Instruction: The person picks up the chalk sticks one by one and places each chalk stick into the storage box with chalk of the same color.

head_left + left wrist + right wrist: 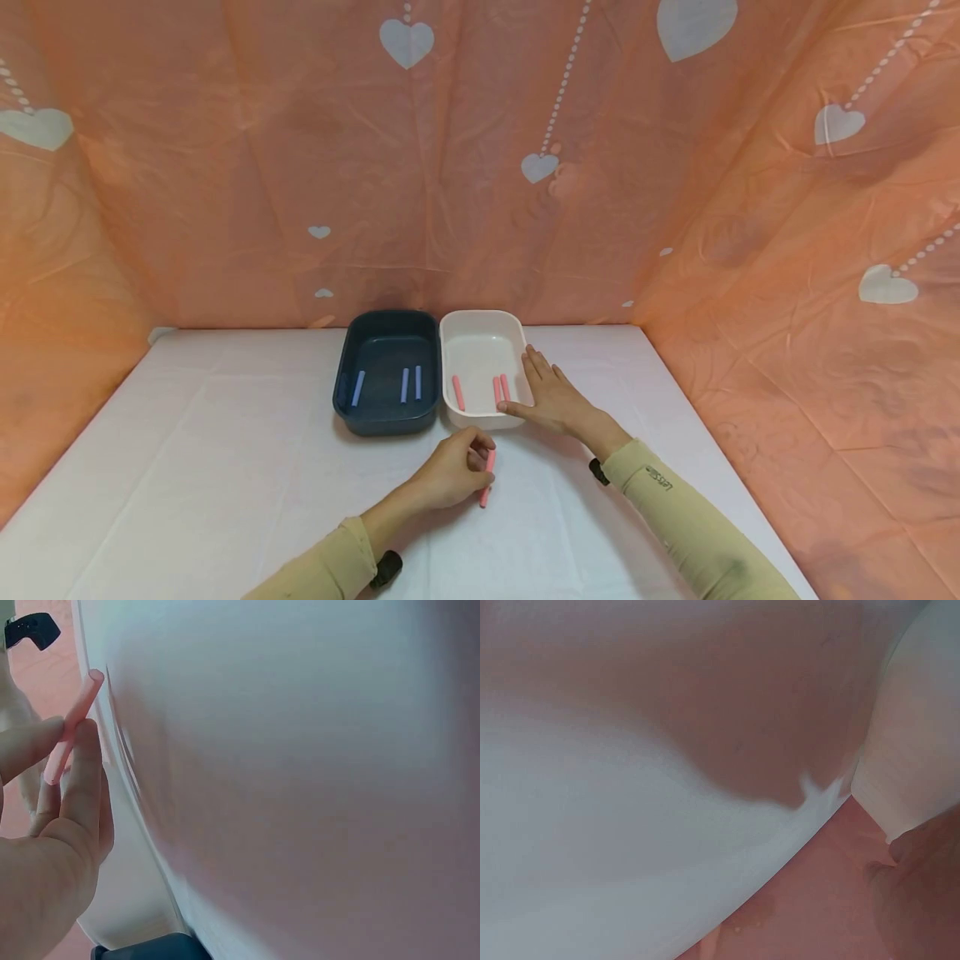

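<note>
Between thumb and fingers, my left hand (448, 473) pinches a pink chalk stick (487, 478) above the table, just in front of the white tray (483, 422). The left wrist view shows this chalk tilted, with both ends free of the fingers. My right hand (558, 400) lies along the white tray's right side, fingers straight and thumb reaching over the front corner of the rim. Several pink chalk sticks (459, 393) lie inside that tray. In the right wrist view, only part of the right hand (922, 892) shows beside the tray wall.
A dark blue tray (386, 426) stands directly left of the white one, holding several blue chalk sticks (405, 386). White cloth (225, 467) covers the table. An orange curtain (247, 167) with white hearts surrounds the back and sides.
</note>
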A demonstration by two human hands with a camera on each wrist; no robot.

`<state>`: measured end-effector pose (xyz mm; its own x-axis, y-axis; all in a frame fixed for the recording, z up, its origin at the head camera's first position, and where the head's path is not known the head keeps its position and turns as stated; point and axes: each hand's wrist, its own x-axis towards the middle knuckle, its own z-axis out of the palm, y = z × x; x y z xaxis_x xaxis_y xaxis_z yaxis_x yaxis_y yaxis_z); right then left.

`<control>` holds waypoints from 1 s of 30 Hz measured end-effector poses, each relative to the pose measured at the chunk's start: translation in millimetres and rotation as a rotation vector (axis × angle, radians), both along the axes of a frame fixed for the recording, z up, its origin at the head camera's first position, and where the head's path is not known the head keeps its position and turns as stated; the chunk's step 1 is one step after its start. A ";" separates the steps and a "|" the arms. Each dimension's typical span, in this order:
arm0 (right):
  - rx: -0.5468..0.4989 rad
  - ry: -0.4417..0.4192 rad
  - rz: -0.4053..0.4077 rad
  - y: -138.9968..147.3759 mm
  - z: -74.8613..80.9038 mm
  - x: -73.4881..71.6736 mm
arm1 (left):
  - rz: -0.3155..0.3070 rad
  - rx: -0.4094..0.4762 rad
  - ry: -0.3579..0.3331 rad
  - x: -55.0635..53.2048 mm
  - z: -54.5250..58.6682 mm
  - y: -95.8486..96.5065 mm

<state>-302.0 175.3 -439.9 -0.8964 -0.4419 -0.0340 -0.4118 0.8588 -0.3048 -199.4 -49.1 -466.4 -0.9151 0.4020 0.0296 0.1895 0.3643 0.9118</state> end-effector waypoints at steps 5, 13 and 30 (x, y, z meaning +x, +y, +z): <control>-0.006 -0.001 0.001 0.3 0.4 0.3 | -0.012 0.074 -0.017 1.7 0.8 -1.7; -0.006 0.005 0.006 0.2 0.3 0.1 | 0.000 0.159 -0.022 0.7 2.0 -5.4; -0.013 -0.007 0.012 1.1 0.1 -0.8 | 0.085 0.197 0.089 -15.4 30.0 -19.4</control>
